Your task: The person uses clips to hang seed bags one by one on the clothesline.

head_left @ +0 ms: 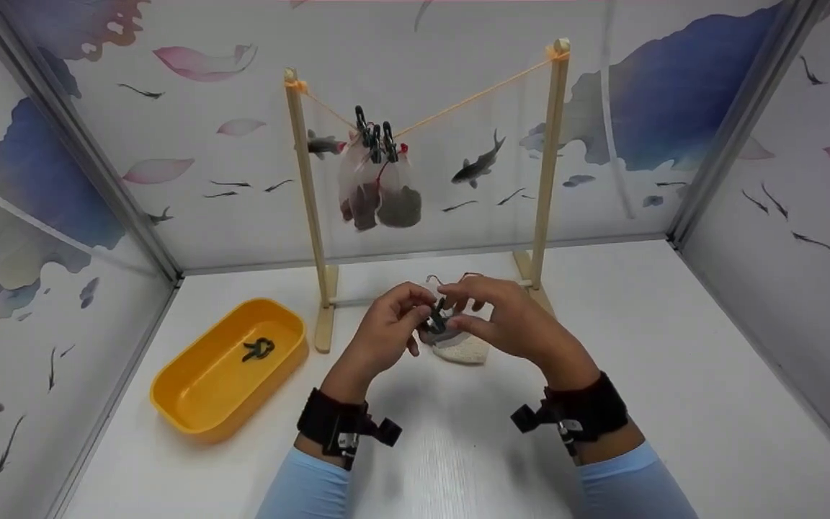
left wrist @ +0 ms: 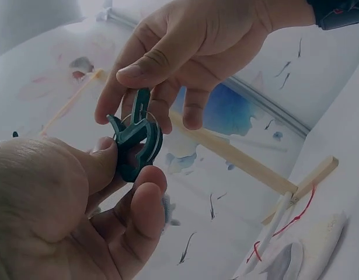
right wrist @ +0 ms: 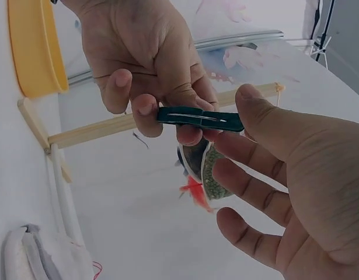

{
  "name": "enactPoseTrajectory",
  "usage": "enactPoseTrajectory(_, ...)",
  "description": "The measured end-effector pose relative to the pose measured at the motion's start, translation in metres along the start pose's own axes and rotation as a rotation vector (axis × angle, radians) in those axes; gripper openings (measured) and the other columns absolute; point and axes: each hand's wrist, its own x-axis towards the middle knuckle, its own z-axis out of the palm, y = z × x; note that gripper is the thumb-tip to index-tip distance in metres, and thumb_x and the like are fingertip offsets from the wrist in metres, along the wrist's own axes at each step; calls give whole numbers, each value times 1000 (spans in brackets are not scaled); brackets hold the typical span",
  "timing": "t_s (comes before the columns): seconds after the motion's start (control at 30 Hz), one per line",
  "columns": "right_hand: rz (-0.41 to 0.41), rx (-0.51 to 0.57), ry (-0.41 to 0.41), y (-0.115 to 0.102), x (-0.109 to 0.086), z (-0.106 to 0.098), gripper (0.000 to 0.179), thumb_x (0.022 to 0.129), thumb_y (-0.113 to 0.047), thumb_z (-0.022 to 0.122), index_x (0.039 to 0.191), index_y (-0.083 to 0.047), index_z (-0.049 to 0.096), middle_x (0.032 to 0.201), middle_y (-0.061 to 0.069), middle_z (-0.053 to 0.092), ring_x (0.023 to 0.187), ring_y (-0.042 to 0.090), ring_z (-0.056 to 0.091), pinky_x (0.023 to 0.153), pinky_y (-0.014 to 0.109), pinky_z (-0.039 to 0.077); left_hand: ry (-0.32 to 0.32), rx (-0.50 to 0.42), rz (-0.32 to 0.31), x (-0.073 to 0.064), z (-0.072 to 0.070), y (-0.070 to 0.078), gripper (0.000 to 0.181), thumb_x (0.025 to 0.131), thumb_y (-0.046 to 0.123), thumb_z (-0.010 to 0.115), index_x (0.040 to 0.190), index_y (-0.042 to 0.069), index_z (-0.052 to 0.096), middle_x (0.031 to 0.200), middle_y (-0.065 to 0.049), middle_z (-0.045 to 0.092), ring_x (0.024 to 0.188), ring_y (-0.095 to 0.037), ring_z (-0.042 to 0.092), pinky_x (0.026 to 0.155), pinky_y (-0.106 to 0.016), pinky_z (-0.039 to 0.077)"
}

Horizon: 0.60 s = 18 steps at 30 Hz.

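My left hand [head_left: 390, 328] pinches a dark green spring clip [left wrist: 135, 137] between thumb and fingers. Its wire ring and one upright handle show in the left wrist view. Across from it, my right hand [head_left: 509, 317] is spread around the clip's other end. In the right wrist view, the right thumb and index finger lie apart at either side of that end. A small pale bag with beige filling [head_left: 462, 351] lies on the table below the hands, partly hidden by them; red cord [left wrist: 296, 216] shows beside it in the left wrist view.
Behind the hands stands a wooden frame [head_left: 548, 166] with an orange cord [head_left: 476, 101] strung across. Sheer filled bags [head_left: 399, 205] hang there from several dark clips [head_left: 375, 143]. At left is a yellow basin [head_left: 192, 389] with a green clip [head_left: 258, 349] inside. Printed panels enclose the table.
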Motion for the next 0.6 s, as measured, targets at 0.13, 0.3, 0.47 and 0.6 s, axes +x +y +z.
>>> enactPoseTrajectory(0.13, 46, 30, -42, -2, 0, -2, 53, 95, -15, 93, 145, -9, 76, 126, 7, 80, 105, 25, 77, 90, 46, 65, -25, -3, 3, -1, 1, -1, 11, 119, 12, 59, 121, 5, 68, 107, -6, 73, 80, -16, 68, 58, -27, 56)
enactPoseTrajectory(0.3, 112, -1, -70, -6, 1, -3, 47, 95, -15, 93, 140, -10, 79, 128, 6, 81, 104, 22, 78, 89, 44, 66, -24, -42, 2, 1, 2, -4, 13, 119, 13, 60, 121, 4, 69, 107, -5, 73, 80, -18, 68, 59, -27, 57)
enactPoseTrajectory(0.47, 108, -41, -31, -2, 1, -3, 38, 100, -10, 87, 137, -9, 78, 122, 7, 81, 107, 23, 78, 88, 42, 66, 46, -55, -55, 9, 2, -13, 22, 121, 22, 57, 124, 4, 70, 112, -11, 74, 84, -21, 71, 58, -27, 56)
enactPoseTrajectory(0.6, 102, -98, 75, 4, -1, -2, 29, 101, -13, 85, 130, -9, 81, 115, 5, 83, 104, 21, 79, 83, 36, 65, 178, 103, -200, 19, 1, -34, 28, 120, 33, 60, 122, 9, 73, 116, -11, 75, 88, -21, 71, 64, -29, 56)
